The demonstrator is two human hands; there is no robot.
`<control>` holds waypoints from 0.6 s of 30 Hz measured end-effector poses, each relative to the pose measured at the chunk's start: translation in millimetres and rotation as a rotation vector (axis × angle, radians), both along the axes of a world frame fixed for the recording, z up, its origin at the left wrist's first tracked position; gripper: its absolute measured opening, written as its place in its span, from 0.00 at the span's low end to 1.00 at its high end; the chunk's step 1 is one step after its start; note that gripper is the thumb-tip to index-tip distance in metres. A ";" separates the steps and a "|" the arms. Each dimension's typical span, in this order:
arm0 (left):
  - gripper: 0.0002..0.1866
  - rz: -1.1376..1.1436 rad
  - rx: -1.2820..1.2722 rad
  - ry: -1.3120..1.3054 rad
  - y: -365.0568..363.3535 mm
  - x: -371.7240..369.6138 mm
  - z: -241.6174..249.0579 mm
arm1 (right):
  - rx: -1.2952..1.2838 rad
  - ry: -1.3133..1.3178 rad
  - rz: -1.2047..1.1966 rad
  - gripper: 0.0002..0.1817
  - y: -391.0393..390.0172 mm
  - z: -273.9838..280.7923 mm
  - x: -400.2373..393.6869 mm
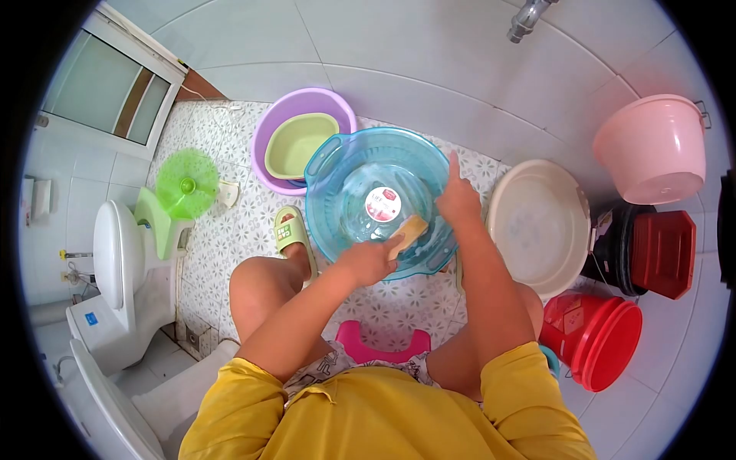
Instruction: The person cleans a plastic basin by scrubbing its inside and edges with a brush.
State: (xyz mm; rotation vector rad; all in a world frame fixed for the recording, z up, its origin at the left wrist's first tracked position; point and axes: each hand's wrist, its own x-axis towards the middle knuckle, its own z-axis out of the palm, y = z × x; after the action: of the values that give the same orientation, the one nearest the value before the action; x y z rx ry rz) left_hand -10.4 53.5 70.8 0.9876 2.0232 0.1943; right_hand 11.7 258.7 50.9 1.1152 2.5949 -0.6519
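A translucent blue basin [359, 165] with handles and a round label inside sits on the floor between my feet. My left hand [369, 262] reaches over its near side, fingers closed around a yellow-tan sponge [409, 231] held inside the basin, right of the label. At the basin's right edge, my right hand [460, 201] grips the rim, one finger stretched along it; its inner fingers are partly hidden. Whitish, foam-like streaks show on the basin's inside.
A purple basin [266, 130] holding a light green one [303, 138] stands behind left. On the right are a cream basin [537, 230], red buckets [613, 345] and a pink bucket [655, 146]. A toilet [119, 257] and green stool [157, 230] are left; a tap [527, 21] juts above.
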 end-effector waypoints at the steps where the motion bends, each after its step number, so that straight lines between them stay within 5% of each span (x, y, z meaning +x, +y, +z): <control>1: 0.32 0.022 -0.017 0.000 0.2 -0.1 -1.1 | 0.001 0.000 0.000 0.49 1.1 -0.7 0.9; 18: 0.34 0.360 -0.142 0.306 5.8 -50.0 -9.1 | -0.097 -0.036 0.015 0.46 3.4 12.7 2.0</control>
State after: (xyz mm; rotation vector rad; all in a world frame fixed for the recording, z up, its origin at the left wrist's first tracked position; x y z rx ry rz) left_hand -60.4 59.3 61.7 0.5839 2.4513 0.0917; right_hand 13.7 262.1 63.7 1.0665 2.5110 -0.7386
